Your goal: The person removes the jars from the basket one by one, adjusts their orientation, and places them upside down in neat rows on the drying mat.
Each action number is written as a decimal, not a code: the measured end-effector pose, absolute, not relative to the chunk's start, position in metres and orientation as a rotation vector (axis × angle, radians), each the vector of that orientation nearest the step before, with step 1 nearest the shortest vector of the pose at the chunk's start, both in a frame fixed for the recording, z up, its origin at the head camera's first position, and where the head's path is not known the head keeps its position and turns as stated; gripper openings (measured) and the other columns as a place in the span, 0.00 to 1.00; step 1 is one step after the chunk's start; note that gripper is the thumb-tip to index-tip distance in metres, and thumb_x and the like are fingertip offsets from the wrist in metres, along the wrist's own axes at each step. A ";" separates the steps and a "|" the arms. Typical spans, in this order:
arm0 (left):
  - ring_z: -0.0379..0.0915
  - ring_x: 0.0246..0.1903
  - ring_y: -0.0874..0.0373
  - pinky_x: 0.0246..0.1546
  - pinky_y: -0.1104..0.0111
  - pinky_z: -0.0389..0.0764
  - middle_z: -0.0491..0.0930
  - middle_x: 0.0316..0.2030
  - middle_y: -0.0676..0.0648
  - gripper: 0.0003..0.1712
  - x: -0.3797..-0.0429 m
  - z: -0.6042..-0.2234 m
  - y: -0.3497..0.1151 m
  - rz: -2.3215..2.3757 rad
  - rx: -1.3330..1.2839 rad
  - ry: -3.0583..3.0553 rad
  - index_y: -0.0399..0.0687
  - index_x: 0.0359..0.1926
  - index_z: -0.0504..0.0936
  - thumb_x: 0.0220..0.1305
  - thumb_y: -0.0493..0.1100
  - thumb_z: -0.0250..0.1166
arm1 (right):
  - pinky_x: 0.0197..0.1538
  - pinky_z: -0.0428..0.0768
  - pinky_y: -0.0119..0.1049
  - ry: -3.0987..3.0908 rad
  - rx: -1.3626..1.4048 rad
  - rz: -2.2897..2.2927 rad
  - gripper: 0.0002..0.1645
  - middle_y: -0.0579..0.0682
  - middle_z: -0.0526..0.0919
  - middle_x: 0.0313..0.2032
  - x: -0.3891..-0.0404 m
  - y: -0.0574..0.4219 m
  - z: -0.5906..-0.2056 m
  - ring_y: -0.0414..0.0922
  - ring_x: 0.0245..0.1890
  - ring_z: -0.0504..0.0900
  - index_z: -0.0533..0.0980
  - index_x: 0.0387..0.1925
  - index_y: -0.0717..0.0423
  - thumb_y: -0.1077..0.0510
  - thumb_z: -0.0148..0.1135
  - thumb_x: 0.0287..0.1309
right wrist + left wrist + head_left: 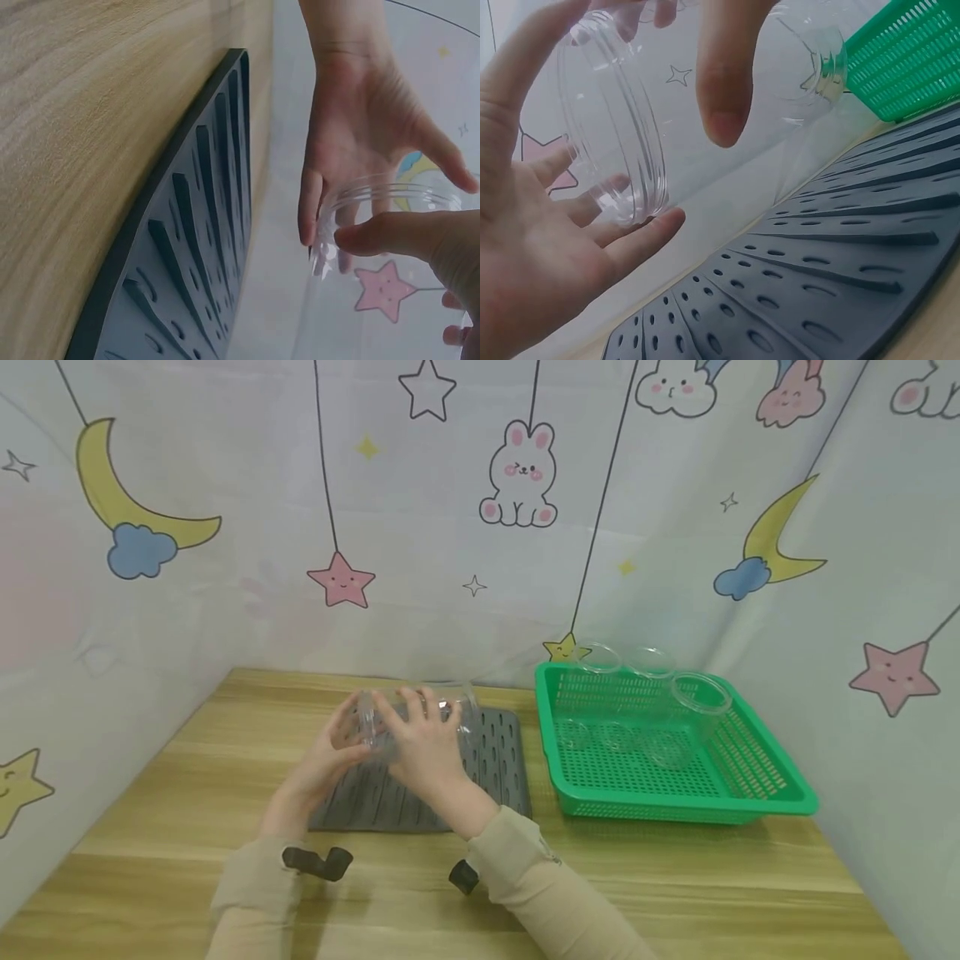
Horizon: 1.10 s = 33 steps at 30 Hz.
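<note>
Both hands hold a clear, see-through jar (457, 714) lying sideways above a dark grey ridged mat (491, 777). My left hand (330, 756) is at the jar's left end, its fingers spread about the threaded mouth (641, 157), as the left wrist view shows. Across the jar's side, close to that mouth, my right hand (427, 739) grips from above. Its thumb (390, 232) presses just below the threads in the right wrist view. The jar's other end points right, towards the green basket (622, 802).
Three more clear jars stand upright in the green basket on the right of the wooden table (150, 827), their rims (701, 692) above its far edge. A patterned white curtain (420, 510) hangs behind the table and along both sides.
</note>
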<state>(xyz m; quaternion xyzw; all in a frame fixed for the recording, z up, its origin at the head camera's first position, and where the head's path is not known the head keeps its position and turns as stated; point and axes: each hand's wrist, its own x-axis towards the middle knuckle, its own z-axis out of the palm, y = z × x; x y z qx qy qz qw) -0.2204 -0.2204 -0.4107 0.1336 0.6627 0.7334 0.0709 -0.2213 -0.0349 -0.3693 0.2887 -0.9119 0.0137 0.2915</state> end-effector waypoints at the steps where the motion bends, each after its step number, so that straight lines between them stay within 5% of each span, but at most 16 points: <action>1: 0.28 0.73 0.27 0.72 0.34 0.40 0.23 0.75 0.33 0.54 -0.220 -0.410 -0.220 2.197 0.384 2.007 0.55 0.78 0.29 0.65 0.34 0.59 | 0.60 0.74 0.61 -2.437 0.769 0.031 0.63 0.49 0.68 0.65 -0.221 -0.035 -0.369 0.52 0.65 0.65 0.59 0.73 0.37 0.41 0.81 0.34; 6: 0.27 0.73 0.26 0.71 0.32 0.39 0.23 0.76 0.34 0.54 -0.221 -0.409 -0.218 2.153 0.321 2.076 0.55 0.78 0.32 0.65 0.38 0.60 | 0.62 0.71 0.62 -2.474 0.786 0.025 0.65 0.49 0.65 0.67 -0.221 -0.035 -0.371 0.54 0.69 0.60 0.55 0.74 0.37 0.38 0.80 0.35; 12: 0.38 0.73 0.28 0.72 0.34 0.43 0.29 0.76 0.34 0.52 -0.221 -0.411 -0.219 2.192 0.363 2.050 0.49 0.77 0.30 0.66 0.37 0.57 | 0.66 0.64 0.67 -2.482 0.817 0.170 0.65 0.47 0.65 0.69 -0.226 -0.027 -0.371 0.55 0.74 0.53 0.54 0.75 0.38 0.30 0.76 0.36; 15: 0.47 0.73 0.35 0.74 0.45 0.55 0.35 0.77 0.35 0.52 -0.220 -0.410 -0.220 2.218 0.364 2.040 0.50 0.77 0.29 0.67 0.38 0.57 | 0.66 0.63 0.69 -2.396 0.789 0.351 0.63 0.48 0.65 0.69 -0.229 -0.019 -0.372 0.56 0.74 0.53 0.57 0.73 0.42 0.29 0.74 0.38; 21: 0.68 0.62 0.60 0.62 0.68 0.76 0.57 0.70 0.48 0.48 -0.219 -0.409 -0.222 2.389 0.394 1.958 0.49 0.77 0.37 0.66 0.33 0.55 | 0.63 0.60 0.71 -2.103 0.713 0.882 0.58 0.57 0.67 0.67 -0.243 -0.001 -0.382 0.61 0.71 0.57 0.61 0.70 0.57 0.45 0.79 0.40; 24: 0.72 0.57 0.65 0.60 0.71 0.77 0.55 0.70 0.43 0.48 -0.217 -0.407 -0.222 2.468 0.402 1.895 0.49 0.77 0.35 0.65 0.31 0.53 | 0.67 0.53 0.72 -2.037 0.666 1.182 0.60 0.60 0.61 0.71 -0.246 0.006 -0.385 0.62 0.73 0.54 0.55 0.72 0.60 0.35 0.71 0.48; 28: 0.72 0.57 0.65 0.60 0.72 0.77 0.38 0.75 0.31 0.49 -0.216 -0.403 -0.223 2.519 0.429 1.831 0.48 0.77 0.31 0.65 0.32 0.51 | 0.72 0.48 0.70 -2.002 0.545 1.620 0.67 0.56 0.51 0.76 -0.246 0.011 -0.388 0.57 0.76 0.48 0.46 0.76 0.55 0.22 0.60 0.48; 33: 0.69 0.61 0.61 0.61 0.69 0.77 0.37 0.76 0.36 0.46 -0.216 -0.402 -0.222 2.560 0.496 1.789 0.49 0.77 0.37 0.66 0.33 0.52 | 0.77 0.46 0.62 -1.879 0.439 2.088 0.78 0.50 0.42 0.78 -0.251 0.012 -0.395 0.52 0.78 0.42 0.35 0.78 0.50 0.23 0.68 0.39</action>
